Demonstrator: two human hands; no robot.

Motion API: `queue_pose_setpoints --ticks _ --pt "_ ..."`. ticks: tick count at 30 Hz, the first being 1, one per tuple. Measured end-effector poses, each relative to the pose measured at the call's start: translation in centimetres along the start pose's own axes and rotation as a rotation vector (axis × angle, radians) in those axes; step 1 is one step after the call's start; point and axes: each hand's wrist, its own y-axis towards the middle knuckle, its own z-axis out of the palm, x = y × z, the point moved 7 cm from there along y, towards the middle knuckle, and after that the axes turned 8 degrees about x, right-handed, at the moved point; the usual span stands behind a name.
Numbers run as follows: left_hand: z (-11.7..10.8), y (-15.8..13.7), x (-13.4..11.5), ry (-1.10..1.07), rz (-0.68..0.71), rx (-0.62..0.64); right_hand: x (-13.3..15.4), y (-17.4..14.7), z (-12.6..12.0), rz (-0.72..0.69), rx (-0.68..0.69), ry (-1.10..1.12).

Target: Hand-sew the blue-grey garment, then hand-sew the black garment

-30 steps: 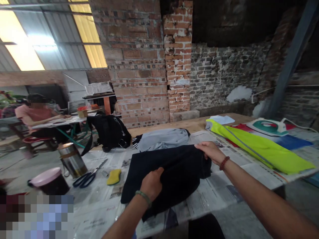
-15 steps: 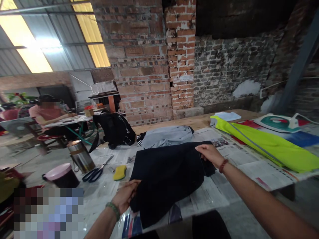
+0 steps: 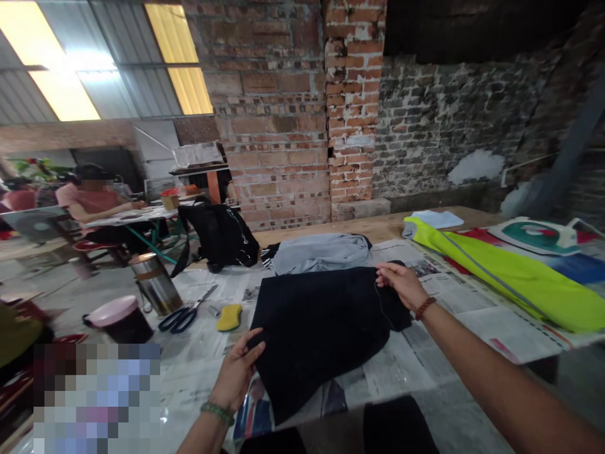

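A folded black garment [image 3: 321, 321] lies spread over the newspaper-covered table in front of me; its exact kind I cannot make out. At its left edge, my left hand [image 3: 237, 366] grips the cloth, thumb on top and the other fingers partly hidden. Near the upper right corner, my right hand [image 3: 399, 282] pinches the fabric between thumb and fingers. Just behind the black cloth rests a folded grey garment [image 3: 321, 252] with a striped black edge. A yellow sponge [image 3: 229, 317] and dark-handled scissors [image 3: 184, 314] lie left of the cloth.
A steel flask [image 3: 155, 284] and a pink-lidded dark container [image 3: 118, 318] stand at the left. Behind them sits a black backpack [image 3: 220, 236]. At right are a neon-yellow garment [image 3: 496, 271] and a green-and-white iron [image 3: 539, 235]. A person [image 3: 97, 205] sits at another table.
The black garment's left side now lies flatter and straighter. My left hand has shifted slightly along that edge, its thumb now showing on top. The right hand keeps its pinch; the view has moved slightly.
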Motion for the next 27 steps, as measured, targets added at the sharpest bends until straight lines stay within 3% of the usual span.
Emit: queue_pose_setpoints --ticks 6,9,14,20,27 --pt "-2.0 1.5 1.2 -0.026 0.025 0.018 -3.7 -1.4 3.1 -0.019 0.019 -0.212" --pt "-1.8 1.2 1.7 -0.031 0.018 0.061 -2.6 -3.5 3.7 -0.112 0.017 -0.274" --pt "-0.9 0.7 1.9 -0.067 0.019 0.122 0.5 -8.7 2.4 -0.347 -0.026 -0.375" --pt "-1.3 0.8 1.9 -0.045 0.039 0.024 -4.6 -10.7 0.9 -0.104 -0.016 -0.207" --pt "-2.4 1.8 2.5 -0.002 0.025 -0.086 -9.3 -10.1 2.2 0.095 0.086 -0.118"
